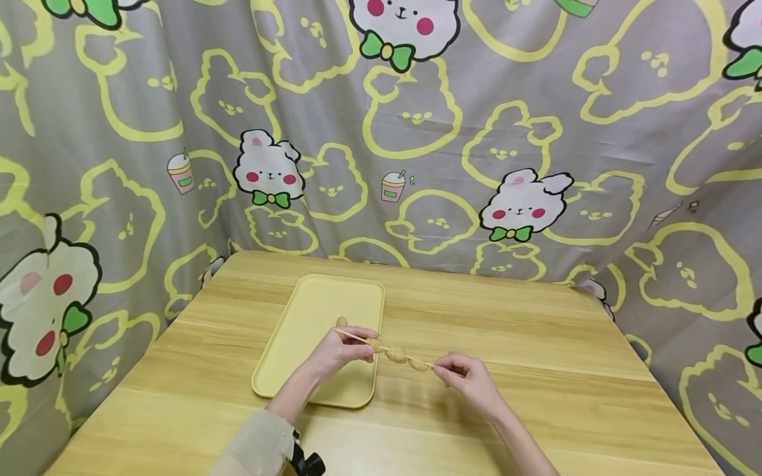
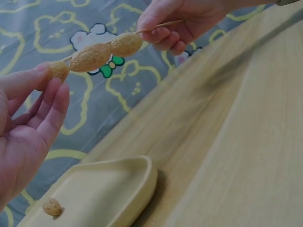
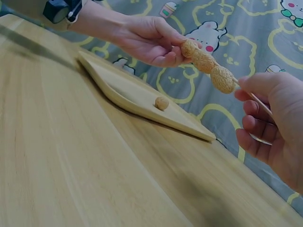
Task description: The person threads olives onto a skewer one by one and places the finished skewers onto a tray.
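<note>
A thin wooden skewer (image 1: 352,336) is held above the table between the two hands, with three wrinkled golden-brown balls (image 2: 90,57) threaded along it. My left hand (image 1: 338,352) pinches the ball at the left end (image 2: 58,71) between thumb and fingers, over the right side of the tray. On the right, my right hand (image 1: 474,382) grips the skewer's other end just beyond the last ball (image 3: 222,79). A single loose ball (image 3: 162,103) lies on the yellow tray (image 1: 324,297), behind the left hand in the head view.
The tray rests on the left half of a wooden table (image 1: 524,317). A grey patterned curtain (image 1: 428,218) hangs along the table's far edge and sides. On the left wrist there is a black strapped device (image 1: 306,461).
</note>
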Tool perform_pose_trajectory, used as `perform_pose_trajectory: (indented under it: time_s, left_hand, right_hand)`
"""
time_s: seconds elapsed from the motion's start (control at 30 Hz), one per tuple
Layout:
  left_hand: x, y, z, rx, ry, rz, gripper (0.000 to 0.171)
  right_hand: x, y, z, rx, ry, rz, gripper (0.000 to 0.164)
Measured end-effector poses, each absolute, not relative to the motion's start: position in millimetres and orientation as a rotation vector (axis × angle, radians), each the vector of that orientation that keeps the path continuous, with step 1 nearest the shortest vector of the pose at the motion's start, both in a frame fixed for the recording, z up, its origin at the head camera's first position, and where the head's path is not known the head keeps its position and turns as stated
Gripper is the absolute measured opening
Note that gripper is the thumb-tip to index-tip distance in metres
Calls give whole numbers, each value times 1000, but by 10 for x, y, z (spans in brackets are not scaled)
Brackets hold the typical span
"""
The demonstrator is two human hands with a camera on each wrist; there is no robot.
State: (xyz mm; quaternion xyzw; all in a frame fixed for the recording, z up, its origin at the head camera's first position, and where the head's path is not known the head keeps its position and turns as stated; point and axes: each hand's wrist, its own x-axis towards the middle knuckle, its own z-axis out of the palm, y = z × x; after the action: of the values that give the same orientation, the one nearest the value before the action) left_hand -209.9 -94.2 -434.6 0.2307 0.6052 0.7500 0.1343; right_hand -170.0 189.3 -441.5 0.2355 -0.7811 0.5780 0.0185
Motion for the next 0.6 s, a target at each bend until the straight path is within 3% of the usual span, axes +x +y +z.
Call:
perform_pose_trajectory:
  time_s: [0.6]
  left_hand:
    - [-2138, -894, -4458, 550, 1573, 2348, 43]
  right_hand:
    - [-1730, 1921, -4462, 559, -2396, 1804, 10]
